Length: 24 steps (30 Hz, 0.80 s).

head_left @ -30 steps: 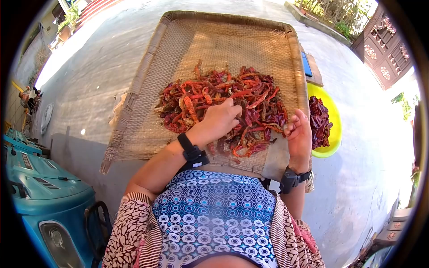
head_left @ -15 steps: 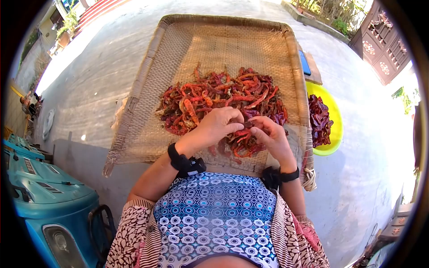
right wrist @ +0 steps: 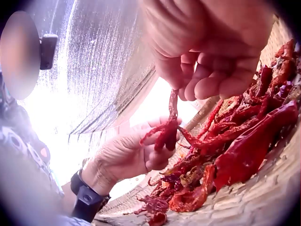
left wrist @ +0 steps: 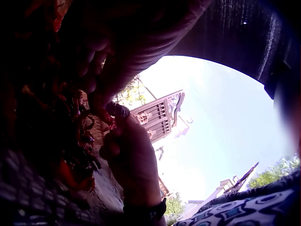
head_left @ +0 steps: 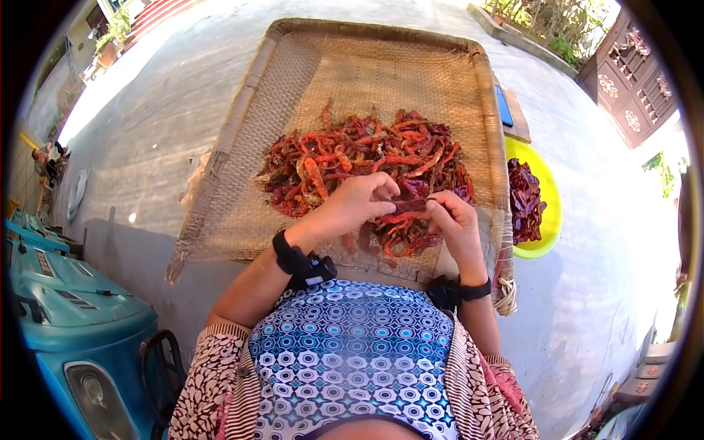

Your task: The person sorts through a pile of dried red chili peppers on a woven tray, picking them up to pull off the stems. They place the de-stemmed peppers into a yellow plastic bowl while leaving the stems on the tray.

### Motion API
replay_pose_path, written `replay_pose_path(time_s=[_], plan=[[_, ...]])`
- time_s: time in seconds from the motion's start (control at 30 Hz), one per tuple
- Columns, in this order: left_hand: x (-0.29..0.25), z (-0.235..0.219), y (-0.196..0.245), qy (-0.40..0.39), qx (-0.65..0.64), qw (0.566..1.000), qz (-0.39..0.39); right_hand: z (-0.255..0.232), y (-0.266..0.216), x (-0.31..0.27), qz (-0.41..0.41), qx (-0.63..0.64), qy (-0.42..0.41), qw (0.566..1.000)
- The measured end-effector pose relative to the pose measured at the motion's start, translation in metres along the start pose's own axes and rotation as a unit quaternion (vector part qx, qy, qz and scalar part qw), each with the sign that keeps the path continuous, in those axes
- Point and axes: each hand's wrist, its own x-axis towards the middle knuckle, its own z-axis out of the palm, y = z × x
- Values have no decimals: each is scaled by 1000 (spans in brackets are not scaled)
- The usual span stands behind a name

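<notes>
A dark dried chili (head_left: 409, 206) is stretched between the two hands, low over the near part of a heap of dried red chilies (head_left: 323, 161). My left hand (head_left: 350, 205) holds one end with thumb and fingers. At the other end, my right hand (head_left: 456, 226) pinches the tip. In the right wrist view the right hand (right wrist: 207, 52) grips the thin chili from above, and red wrinkled pieces (right wrist: 162, 134) show at the left hand's fingers (right wrist: 155, 157). The left wrist view is dark, with the right hand (left wrist: 134, 155) beside the left.
The heap lies on a woven bamboo tray (head_left: 381, 66) with a raised rim. To the right stands a yellow basin (head_left: 551, 198) holding dark red chilies (head_left: 525, 202). A blue phone-like object (head_left: 504, 106) lies behind it. A teal vehicle (head_left: 81, 315) is at the left.
The right hand has come left from the tray's right edge to meet the left hand. A dark chili now shows held between them; the left hand has drawn back slightly from the heap.
</notes>
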Motion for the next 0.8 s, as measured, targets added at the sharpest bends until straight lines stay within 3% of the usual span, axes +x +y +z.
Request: replay_pose_path(time_s=[0.17,0.27,0.3,0.4,0.47,0.53,0.57,0.6,0.67,0.8], plan=[[-1,-5,-7,-4,87,996,4,-21,-2,5,-18,131,126,983],[3,-4,-24,27,183,980,76,-37,-2,7,-56,231,203,950],[3,-4,-23,31,183,980,71,-41,-5,7,-48,302,237,922],[0,-5,-14,22,195,979,61,-43,-12,9,14,306,271,913],[-5,-5,-3,-12,216,974,59,-39,-9,12,16,126,180,975],[-7,-1,2,-21,183,982,37,-29,-7,15,18,-58,83,995],[-6,-1,3,-26,167,985,26,-20,-7,17,16,-144,61,988],[-4,-1,0,-33,157,986,36,-12,-7,18,-42,-260,68,962],[1,-2,-14,-47,139,988,54,0,-4,21,-154,-475,77,863],[1,-2,-21,-36,155,984,76,4,4,30,-88,-515,51,851]])
